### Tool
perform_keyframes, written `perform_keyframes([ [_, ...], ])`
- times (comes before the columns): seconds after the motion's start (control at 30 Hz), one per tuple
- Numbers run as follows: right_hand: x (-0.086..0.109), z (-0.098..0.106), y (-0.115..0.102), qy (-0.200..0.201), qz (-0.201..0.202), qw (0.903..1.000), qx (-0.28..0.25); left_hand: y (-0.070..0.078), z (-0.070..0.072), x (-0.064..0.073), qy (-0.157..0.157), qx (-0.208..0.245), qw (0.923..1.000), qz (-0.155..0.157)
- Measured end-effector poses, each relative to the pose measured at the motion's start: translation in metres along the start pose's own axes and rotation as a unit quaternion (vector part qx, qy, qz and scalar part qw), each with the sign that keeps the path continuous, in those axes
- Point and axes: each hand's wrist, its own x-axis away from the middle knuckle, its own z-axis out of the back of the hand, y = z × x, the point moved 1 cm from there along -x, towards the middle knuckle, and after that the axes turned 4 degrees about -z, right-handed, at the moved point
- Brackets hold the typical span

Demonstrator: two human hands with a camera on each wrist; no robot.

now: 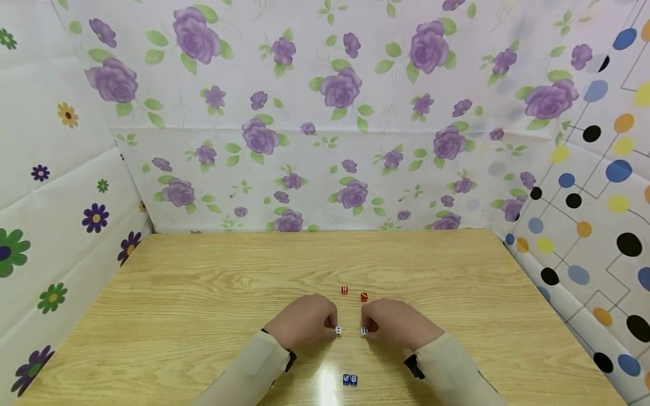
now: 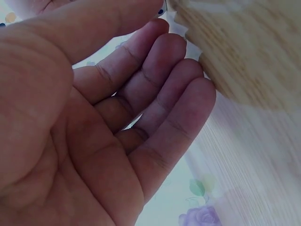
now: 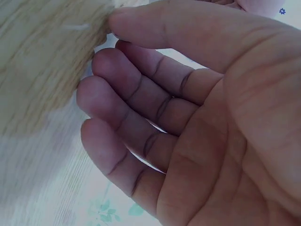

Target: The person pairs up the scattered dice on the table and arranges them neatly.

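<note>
One white die (image 1: 338, 331) is pinched in the curled left hand (image 1: 307, 320), another die (image 1: 364, 332) in the right hand (image 1: 402, 322).

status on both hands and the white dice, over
Left hand pinching left white die. Right hand pinching right white die. Dice apart. Red dice beyond, blue dice nearer, neither pair between them.

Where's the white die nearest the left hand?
Head view, low, just right of centre: the white die is pinched by the left hand, below the left red die.
</note>
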Motion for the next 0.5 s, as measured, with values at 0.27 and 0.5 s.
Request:
perform_keyframes([
  [0.27,0.0005,0.0004,-0.0028,0.005,0.002,1.0000,-0.002,0.0008,-0.0024,-0.0011,0.004,-0.011,0.9999,-0.003],
  [0.5,0.0008,0.0004,-0.0035,0.000,0.003,1.0000,-0.004,0.0028,-0.0030,-0.0016,0.000,-0.012,0.9998,-0.013],
])
